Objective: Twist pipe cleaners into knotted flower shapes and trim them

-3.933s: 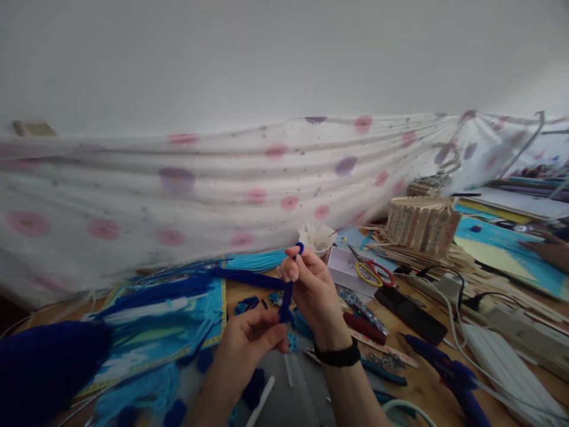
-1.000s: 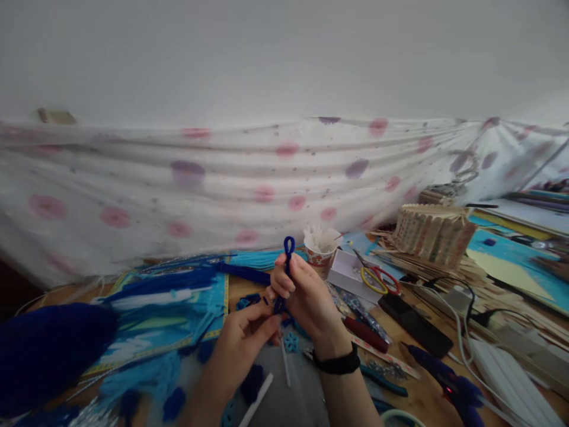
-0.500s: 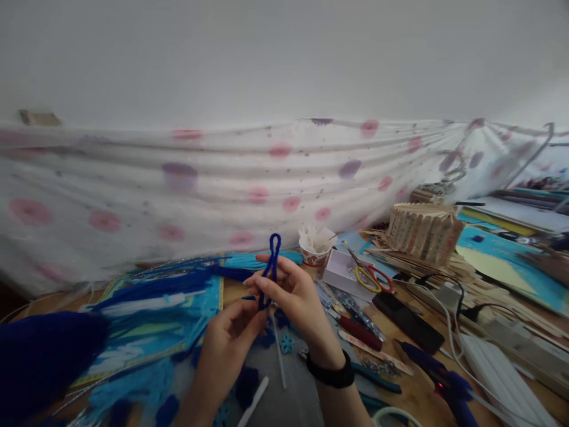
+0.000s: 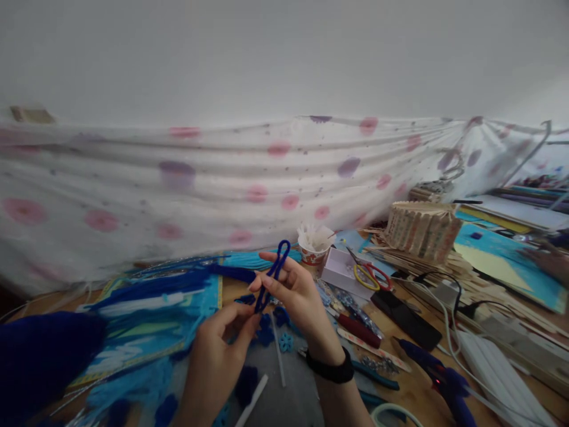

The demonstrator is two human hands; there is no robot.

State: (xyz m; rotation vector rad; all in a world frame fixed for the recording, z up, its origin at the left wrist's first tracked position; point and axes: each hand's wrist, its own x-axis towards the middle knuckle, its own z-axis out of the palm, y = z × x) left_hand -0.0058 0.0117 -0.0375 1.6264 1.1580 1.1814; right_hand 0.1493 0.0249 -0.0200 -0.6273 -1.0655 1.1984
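A looped dark blue fuzzy stem (image 4: pixel 281 258) slants between my two hands, its rounded loop at the top. My left hand (image 4: pixel 223 340) pinches its lower end between thumb and fingers. My right hand (image 4: pixel 297 296), with a black band at the wrist, grips the stem around its middle, fingers closed. Below the hands a thin white stick (image 4: pixel 278 350) lies on a grey mat (image 4: pixel 284 397). Beside the stick is a light blue flower shape (image 4: pixel 285 341). A white pen-like tool (image 4: pixel 252 401) rests nearer the front.
Blue stems (image 4: pixel 160 290) are piled at the left. Right of my hands are a paper cup (image 4: pixel 313 255), scissors (image 4: pixel 366 276), a black phone (image 4: pixel 406 320), pliers (image 4: pixel 376 375), a glue gun (image 4: pixel 438 373), cables and wooden sticks. Another person's hand (image 4: pixel 546 261) is at the far right.
The blue loop has tilted to the right and sits slightly lower. My left hand has moved a little down and left. My right hand has barely moved.
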